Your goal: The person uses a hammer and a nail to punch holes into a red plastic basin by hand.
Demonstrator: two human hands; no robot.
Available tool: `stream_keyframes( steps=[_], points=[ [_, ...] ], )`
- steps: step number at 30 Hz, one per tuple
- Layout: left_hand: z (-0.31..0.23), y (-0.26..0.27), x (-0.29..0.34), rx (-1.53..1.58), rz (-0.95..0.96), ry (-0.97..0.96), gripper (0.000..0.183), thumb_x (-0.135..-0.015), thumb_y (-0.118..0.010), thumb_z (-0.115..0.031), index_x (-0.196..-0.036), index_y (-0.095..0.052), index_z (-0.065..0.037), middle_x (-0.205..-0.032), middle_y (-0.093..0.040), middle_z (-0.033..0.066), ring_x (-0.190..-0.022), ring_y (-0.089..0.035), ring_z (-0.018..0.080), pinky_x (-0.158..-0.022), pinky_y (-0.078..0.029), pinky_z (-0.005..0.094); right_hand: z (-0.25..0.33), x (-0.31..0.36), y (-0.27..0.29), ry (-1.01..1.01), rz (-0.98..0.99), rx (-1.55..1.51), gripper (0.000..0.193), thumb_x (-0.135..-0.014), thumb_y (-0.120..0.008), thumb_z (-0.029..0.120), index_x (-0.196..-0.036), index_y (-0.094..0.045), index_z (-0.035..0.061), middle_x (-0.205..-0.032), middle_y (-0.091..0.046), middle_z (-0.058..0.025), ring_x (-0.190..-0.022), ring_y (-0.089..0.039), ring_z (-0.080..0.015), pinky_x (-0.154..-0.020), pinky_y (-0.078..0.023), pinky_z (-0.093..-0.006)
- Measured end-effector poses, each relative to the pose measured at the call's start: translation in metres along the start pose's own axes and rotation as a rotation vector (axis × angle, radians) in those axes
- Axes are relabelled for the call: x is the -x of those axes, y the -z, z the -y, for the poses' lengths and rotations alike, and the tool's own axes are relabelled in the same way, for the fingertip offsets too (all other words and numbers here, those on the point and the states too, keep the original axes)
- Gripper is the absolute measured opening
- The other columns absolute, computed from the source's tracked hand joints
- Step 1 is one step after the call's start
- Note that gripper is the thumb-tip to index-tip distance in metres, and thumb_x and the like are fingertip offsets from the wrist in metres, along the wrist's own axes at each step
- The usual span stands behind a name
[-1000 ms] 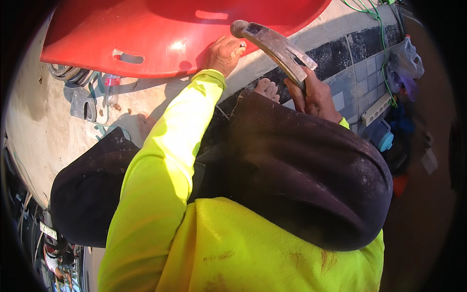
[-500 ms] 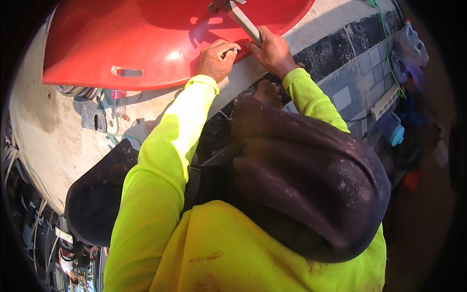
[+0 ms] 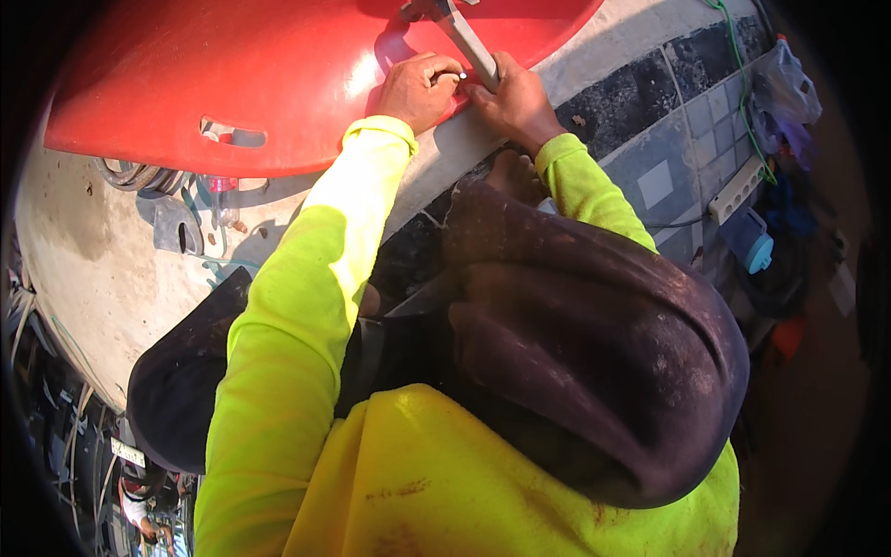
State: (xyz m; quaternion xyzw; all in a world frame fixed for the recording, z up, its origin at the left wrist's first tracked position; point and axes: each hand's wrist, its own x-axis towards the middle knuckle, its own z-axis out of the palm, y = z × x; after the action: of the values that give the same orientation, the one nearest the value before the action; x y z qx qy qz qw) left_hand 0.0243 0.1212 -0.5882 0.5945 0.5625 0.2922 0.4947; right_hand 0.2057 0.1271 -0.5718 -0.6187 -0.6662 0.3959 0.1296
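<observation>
A large, glossy red curved panel (image 3: 288, 84) with a slotted cut-out lies in front of me. My left hand (image 3: 416, 91) is closed over its near edge, pinching a small thin nail-like piece (image 3: 462, 75). Only the pale tip of that piece shows, so its exact kind is unclear. Just to the right, my right hand (image 3: 522, 104) is wrapped round the end of a hammer's handle (image 3: 471, 48). The hammer head hangs above the panel, partly cut off by the top of the picture. My bent knee (image 3: 594, 343) in dark trousers rises below the hands.
Under the panel's left part are coiled hose (image 3: 130, 174) and a clear bottle with a pink cap (image 3: 223, 200). To the right, a white power strip (image 3: 736, 190), a green cord (image 3: 741, 93), a plastic bag (image 3: 787, 88) and a blue jug (image 3: 747, 239) lie beside the tiled strip (image 3: 659, 186).
The red panel has shifted left and turned slightly. My left hand has moved a little up with the small piece. The right hand keeps its hold on the hammer, almost unmoved.
</observation>
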Motion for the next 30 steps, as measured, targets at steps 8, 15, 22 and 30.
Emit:
stream_keyframes(
  steps=[8,15,22,30],
  points=[
    [0.002,-0.002,0.018,-0.338,0.106,-0.453,0.018,-0.082,-0.07,-0.007,-0.1,-0.066,-0.006,-0.096,-0.067,0.0079,-0.089,-0.067,0.027,-0.078,-0.054,0.0353,-0.002,0.0,0.004,-0.018,0.011,0.047,0.035,-0.081,-0.076,0.021,-0.103,-0.058,0.0005,-0.083,-0.067,-0.0256,-0.085,-0.067,-0.0451,-0.074,-0.052,-0.0501],
    [0.01,-0.022,0.01,0.093,-0.301,0.229,0.014,-0.088,-0.066,-0.013,-0.089,-0.07,0.001,-0.076,-0.069,0.0044,-0.07,-0.062,0.0109,-0.066,-0.051,0.0292,0.008,-0.008,0.005,-0.034,0.064,0.107,0.035,-0.08,-0.079,0.022,-0.101,-0.059,0.0015,-0.083,-0.068,-0.024,-0.086,-0.067,-0.0445,-0.075,-0.053,-0.0487],
    [0.001,-0.02,0.017,-0.134,-0.196,-0.288,0.007,-0.085,-0.066,-0.007,-0.084,-0.069,-0.001,-0.077,-0.068,0.008,-0.067,-0.063,0.0164,-0.065,-0.052,0.0298,-0.01,-0.002,0.005,0.016,0.043,0.001,0.039,-0.079,-0.081,0.023,-0.101,-0.059,0.0013,-0.083,-0.068,-0.0238,-0.085,-0.067,-0.0448,-0.075,-0.053,-0.0495],
    [-0.019,-0.029,0.025,-0.172,-0.211,-0.362,0.005,-0.085,-0.065,-0.007,-0.082,-0.065,-0.003,-0.082,-0.064,0.0109,-0.07,-0.065,0.0282,-0.064,-0.051,0.0342,-0.019,-0.004,0.001,0.014,0.041,0.038,0.049,-0.077,-0.085,0.033,-0.106,-0.06,0.001,-0.084,-0.069,-0.0241,-0.086,-0.068,-0.0438,-0.074,-0.054,-0.0479]
  ],
)
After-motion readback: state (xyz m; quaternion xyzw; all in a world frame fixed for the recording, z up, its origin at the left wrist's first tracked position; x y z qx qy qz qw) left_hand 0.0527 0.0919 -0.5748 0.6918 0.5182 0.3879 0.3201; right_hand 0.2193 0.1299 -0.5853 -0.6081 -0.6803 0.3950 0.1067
